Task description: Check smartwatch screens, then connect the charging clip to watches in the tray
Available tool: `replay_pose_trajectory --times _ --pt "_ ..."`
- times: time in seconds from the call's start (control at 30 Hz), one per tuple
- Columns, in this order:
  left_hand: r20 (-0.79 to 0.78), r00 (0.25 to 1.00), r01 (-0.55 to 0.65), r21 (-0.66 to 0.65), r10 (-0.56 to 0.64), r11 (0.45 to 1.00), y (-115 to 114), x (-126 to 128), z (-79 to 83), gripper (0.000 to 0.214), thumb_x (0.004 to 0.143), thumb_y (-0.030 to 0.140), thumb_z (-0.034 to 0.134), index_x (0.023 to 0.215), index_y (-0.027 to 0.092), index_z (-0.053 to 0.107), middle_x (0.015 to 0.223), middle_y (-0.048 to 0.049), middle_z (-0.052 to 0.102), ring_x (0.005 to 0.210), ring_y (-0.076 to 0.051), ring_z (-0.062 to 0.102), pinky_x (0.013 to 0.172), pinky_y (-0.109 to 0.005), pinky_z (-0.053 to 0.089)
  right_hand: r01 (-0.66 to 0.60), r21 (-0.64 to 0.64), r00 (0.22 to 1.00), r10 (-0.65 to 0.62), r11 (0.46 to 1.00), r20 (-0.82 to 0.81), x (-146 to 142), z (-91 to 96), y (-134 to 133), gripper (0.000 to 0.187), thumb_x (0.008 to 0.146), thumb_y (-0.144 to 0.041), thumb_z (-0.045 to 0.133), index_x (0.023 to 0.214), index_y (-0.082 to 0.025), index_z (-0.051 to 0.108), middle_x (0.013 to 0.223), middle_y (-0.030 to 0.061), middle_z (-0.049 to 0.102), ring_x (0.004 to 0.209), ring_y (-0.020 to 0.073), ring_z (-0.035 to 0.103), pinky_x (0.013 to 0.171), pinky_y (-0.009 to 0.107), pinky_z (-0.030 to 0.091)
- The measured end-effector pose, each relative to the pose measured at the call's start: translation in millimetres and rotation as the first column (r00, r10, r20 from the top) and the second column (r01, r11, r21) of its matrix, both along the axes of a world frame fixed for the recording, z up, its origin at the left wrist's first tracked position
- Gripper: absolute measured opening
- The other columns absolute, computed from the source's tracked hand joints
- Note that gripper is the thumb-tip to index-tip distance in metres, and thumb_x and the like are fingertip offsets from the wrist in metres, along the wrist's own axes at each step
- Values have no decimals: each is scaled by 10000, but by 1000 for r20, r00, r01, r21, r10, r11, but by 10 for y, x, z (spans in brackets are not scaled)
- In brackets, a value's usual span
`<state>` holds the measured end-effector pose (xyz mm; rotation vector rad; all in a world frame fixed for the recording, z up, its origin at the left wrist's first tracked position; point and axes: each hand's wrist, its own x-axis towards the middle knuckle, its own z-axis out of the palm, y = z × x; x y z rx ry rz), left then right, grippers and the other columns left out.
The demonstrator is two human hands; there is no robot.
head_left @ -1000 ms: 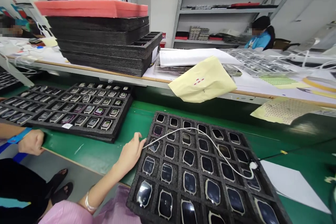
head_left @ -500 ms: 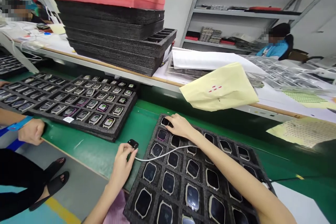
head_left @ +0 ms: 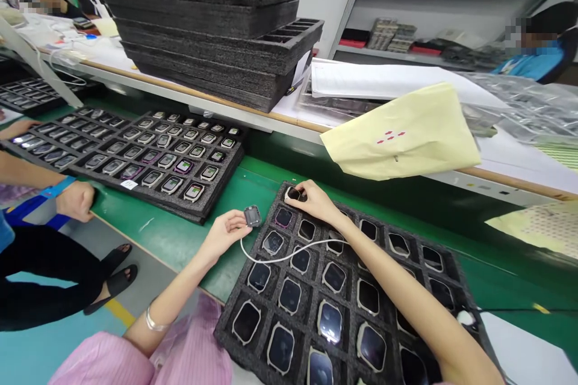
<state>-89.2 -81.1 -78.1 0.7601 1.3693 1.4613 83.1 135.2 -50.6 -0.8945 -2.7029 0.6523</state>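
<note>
My left hand (head_left: 227, 230) pinches a small square dark piece (head_left: 252, 215) with a clear-looking edge, held over the green bench left of the black foam tray (head_left: 226, 326). A white cable (head_left: 280, 259) runs from beside these fingers across the tray and under my right forearm. At the tray's far left corner my right hand (head_left: 313, 198) has thumb and fingers closed on the sides of a smartwatch case (head_left: 293, 194), partly hidden by the fingers. Just nearer in the tray lies a purple-rimmed watch (head_left: 283, 217), and several pale-rimmed watches fill other compartments.
Another watch-filled foam tray (head_left: 205, 207) lies to the left, beside a co-worker's fist (head_left: 77, 200). Stacked black foam trays (head_left: 198, 30) stand on the shelf ahead. Yellow paper (head_left: 406, 132) hangs over its edge, and a white sheet (head_left: 526, 337) lies at right.
My left hand has turned the square piece so its other face shows and raised it slightly. My right fingers have closed around the corner watch, which now appears tilted. The view has shifted.
</note>
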Motion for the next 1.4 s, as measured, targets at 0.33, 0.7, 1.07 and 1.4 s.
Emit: replay_pose_trajectory --times 0.33,0.7,1.07,1.4 --pt "112 929 349 51 -353 936 627 478 406 388 701 353 727 973 115 586 905 -100 644 726 -218 674 603 -305 550 -83 -105 897 29 991 -441 532 328 -548 397 845 -392 648 1165 -176 555 1060 100 602 895 237 600 727 352 534" --pt "157 843 518 29 -515 855 725 647 176 247 685 205 751 892 103 663 876 -55 677 847 -172 618 799 -272 465 -204 98 943 222 974 -248 682 55 -612 373 881 -275 634 1220 -188 503 1151 122 576 1061 302 546 886 485 474" --pt "211 889 419 -22 -406 908 600 688 33 380 691 284 782 980 111 604 847 -54 665 805 -174 628 750 -267 459 -199 219 938 251 955 -238 641 -59 -808 351 883 -254 606 1193 -106 533 1069 159 588 960 302 552 791 449 477" --pt "70 881 466 49 -469 883 615 664 -15 363 740 358 739 981 143 572 852 -22 596 820 -168 586 732 -262 457 -221 178 888 273 959 -369 658 -106 -762 348 902 -245 592 1225 -153 503 1055 132 576 947 272 548 789 431 460"
